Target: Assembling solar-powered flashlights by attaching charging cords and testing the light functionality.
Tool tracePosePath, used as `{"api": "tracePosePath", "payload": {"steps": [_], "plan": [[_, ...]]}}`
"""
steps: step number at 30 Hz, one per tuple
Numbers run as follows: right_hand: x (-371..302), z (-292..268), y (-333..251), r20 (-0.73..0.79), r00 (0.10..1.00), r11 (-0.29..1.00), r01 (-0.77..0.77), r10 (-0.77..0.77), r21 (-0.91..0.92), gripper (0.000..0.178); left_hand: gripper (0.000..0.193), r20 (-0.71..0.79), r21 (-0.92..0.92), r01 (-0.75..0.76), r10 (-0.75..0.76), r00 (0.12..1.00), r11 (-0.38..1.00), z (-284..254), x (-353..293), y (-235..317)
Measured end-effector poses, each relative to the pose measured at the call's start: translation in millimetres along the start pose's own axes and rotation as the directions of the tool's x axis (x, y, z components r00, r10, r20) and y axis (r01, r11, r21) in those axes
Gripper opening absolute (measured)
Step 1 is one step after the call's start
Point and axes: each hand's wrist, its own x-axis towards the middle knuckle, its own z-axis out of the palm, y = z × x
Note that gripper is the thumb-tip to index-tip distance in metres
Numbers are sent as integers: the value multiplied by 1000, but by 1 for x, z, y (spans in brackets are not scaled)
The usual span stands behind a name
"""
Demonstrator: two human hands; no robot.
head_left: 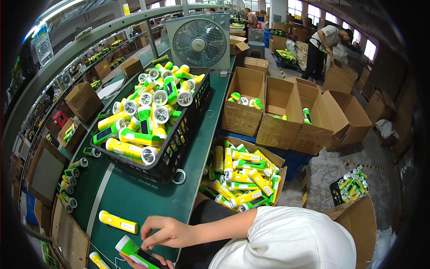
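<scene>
At the bottom edge, my left hand [165, 261] grips a green and white flashlight [129, 246] with a dark panel on its side; part of this hand is cut off by the frame. Above it, my right hand [165, 232] has its fingers bent and apart, with a fingertip at the flashlight's body and nothing visible held. A yellow flashlight [118, 222] with a white head lies on the green table [127, 193] just left of my right hand. Another yellow flashlight [97, 260] shows partly at the lower left.
A black crate [168, 163] heaped with flashlights stands further up the table, before a box fan [199, 44]. Several flashlights line the left edge. To the right sit a full carton [278, 167] and open cardboard boxes [244, 119]. A person [326, 42] bends over boxes behind.
</scene>
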Motion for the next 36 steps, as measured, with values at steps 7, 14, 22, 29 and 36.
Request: {"api": "tracePosePath", "payload": {"steps": [7,14,22,29,36], "plan": [[-11,8,7,-7,962,942,-265,273,206,17,60,-85,127,-61,72,994,990,14,-4,16],[-13,12,2,-153,988,999,-25,29,28,12,66,10,63,4,-5,1000,998,18,-8,19],[-20,17,1,-240,957,986,-157,164,52,10,70,123,134,-120,103,987,984,7,-2,-1],[-21,17,-6,-273,827,869,-445,492,216,7,82,-10,17,-14,15,1000,1000,-97,20,-86],[-18,17,20,-119,889,895,-429,442,119,8,78,-62,-111,-338,333,941,935,-12,0,-16]]}}
